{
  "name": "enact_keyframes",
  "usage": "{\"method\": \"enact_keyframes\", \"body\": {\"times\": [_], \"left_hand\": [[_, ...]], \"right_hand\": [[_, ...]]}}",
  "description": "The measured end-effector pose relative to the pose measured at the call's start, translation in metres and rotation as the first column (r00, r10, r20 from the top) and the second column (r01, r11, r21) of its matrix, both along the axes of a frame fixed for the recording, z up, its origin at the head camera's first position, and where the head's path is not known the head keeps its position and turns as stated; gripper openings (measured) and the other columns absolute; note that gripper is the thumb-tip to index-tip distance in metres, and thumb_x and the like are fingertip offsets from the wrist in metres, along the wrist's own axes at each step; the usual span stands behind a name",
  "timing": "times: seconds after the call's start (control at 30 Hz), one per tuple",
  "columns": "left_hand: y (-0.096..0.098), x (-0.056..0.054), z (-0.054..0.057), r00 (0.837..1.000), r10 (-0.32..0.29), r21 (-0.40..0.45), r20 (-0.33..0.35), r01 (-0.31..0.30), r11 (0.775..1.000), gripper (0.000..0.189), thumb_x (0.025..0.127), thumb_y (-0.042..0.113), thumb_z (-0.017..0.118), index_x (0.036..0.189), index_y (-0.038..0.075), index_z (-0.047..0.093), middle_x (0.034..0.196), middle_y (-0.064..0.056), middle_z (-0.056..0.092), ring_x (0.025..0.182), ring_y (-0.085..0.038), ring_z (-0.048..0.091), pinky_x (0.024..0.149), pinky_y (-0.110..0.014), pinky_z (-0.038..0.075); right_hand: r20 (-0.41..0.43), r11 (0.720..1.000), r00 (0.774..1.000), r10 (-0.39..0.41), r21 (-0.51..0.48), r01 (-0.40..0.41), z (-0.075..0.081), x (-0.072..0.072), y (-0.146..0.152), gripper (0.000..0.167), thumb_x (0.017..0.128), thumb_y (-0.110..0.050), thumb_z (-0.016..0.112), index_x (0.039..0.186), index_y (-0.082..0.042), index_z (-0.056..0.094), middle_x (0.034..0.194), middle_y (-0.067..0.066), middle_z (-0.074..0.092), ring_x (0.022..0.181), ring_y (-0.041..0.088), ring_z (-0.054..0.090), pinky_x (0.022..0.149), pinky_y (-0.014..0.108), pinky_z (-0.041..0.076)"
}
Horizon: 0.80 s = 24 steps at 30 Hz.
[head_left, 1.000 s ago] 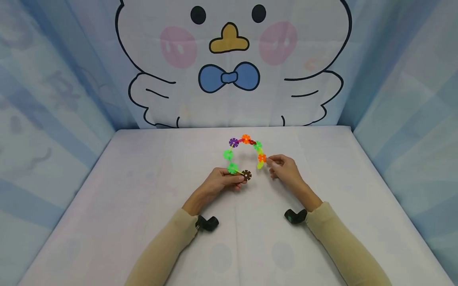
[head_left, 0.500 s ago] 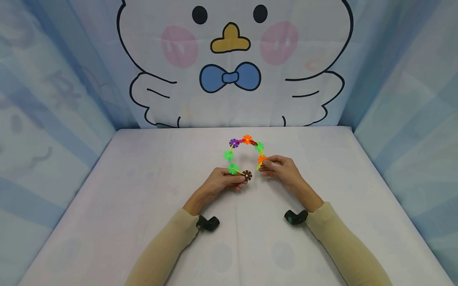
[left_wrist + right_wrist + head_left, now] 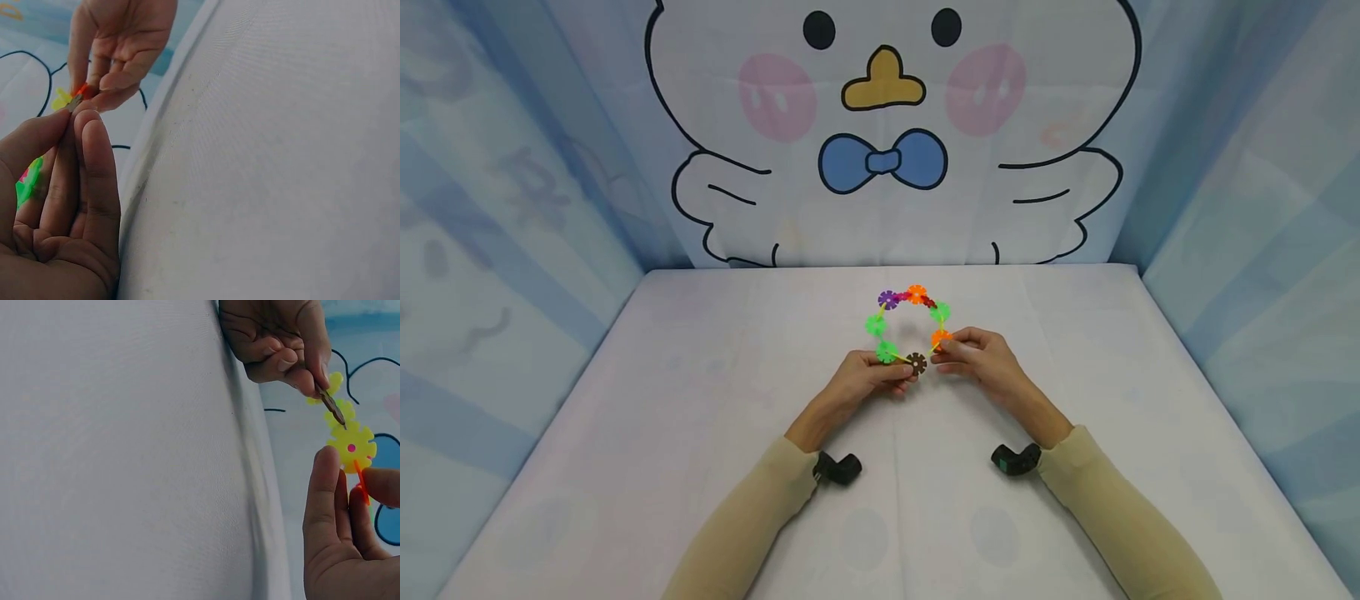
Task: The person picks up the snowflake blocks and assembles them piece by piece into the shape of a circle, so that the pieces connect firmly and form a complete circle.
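A ring-like chain of colourful interlocking snowflake discs (image 3: 876,326) is held up between both hands in the head view. My left hand (image 3: 867,377) pinches the brown disc (image 3: 916,364) at one end between thumb and fingers. At the chain's right side, my right hand (image 3: 988,360) pinches the orange disc (image 3: 941,338). From that orange disc a yellow disc (image 3: 362,450) sticks out toward the brown one, in the right wrist view. The brown disc's edge meets or overlaps the yellow disc there; whether they interlock I cannot tell. My fingers partly cover both end pieces.
A white cloth-covered table (image 3: 760,500) lies under the hands. Behind it hangs a curtain (image 3: 880,225) printed with a cartoon bird, with blue curtains at both sides. Black wrist cameras (image 3: 838,469) sit at the sleeve cuffs.
My right hand has moved left and now pinches the orange disc, bringing that end toward the brown disc. The gap in the ring has narrowed. My left hand stays almost still.
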<state>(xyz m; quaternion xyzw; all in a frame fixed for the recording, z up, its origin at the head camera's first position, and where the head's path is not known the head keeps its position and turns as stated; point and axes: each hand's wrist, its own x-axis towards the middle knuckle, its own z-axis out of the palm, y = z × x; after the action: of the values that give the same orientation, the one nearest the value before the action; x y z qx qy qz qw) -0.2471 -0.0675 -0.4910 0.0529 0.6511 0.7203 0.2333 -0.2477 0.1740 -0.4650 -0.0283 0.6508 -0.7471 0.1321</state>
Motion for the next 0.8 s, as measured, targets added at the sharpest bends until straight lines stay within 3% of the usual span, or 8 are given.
{"method": "enact_keyframes", "body": {"times": [0.8], "left_hand": [[0.0027,0.0000,-0.0011,0.997,0.075,0.015,0.009,-0.075,0.997,0.028,0.096,0.014,0.080,0.114,-0.007,0.077,0.092,-0.006,0.083,0.077,-0.011,0.076,0.075,-0.024,0.065]], "right_hand": [[-0.011,1.000,1.000,-0.011,0.010,0.011,-0.0009,0.0007,-0.0028,0.010,0.103,0.003,0.063,0.112,0.007,0.060,0.092,0.000,0.078,0.088,0.013,0.081,0.084,0.028,0.066]]}}
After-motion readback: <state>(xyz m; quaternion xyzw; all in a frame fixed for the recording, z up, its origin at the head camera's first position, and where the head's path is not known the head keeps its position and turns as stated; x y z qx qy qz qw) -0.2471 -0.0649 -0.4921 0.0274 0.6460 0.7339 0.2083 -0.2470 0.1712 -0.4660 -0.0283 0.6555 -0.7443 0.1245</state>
